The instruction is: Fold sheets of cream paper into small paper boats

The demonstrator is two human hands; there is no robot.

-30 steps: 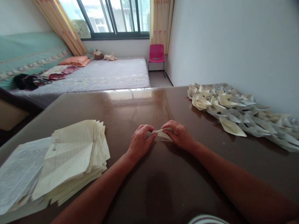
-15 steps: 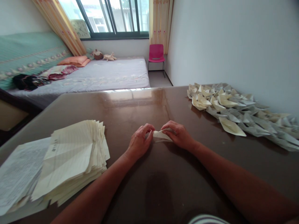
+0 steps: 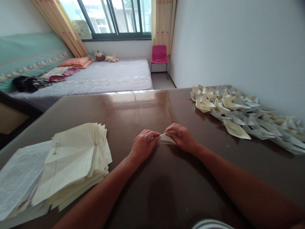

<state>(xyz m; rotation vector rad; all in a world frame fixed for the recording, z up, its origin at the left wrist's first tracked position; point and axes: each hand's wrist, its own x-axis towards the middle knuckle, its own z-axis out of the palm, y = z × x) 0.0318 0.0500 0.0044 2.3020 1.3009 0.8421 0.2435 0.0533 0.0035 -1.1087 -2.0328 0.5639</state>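
Observation:
A small folded piece of cream paper (image 3: 165, 138) is held just above the brown table (image 3: 147, 187), near its middle. My left hand (image 3: 143, 143) pinches its left end between thumb and fingers. At the other end my right hand (image 3: 181, 136) grips the paper the same way, its fingers curled over the edge. Much of the paper is hidden behind both sets of fingers, so its full folded shape cannot be made out.
To the left lies a thick stack of cream lined sheets (image 3: 69, 162), partly over printed white sheets (image 3: 21, 178). Many folded paper boats (image 3: 235, 128) cover the table's right side along the wall. Beyond the table are a bed (image 3: 119, 74) and a pink chair (image 3: 159, 54).
My left fingers have shifted slightly right along the paper and straightened a little. The paper's top edge now looks flatter and pressed together. My right hand has barely moved.

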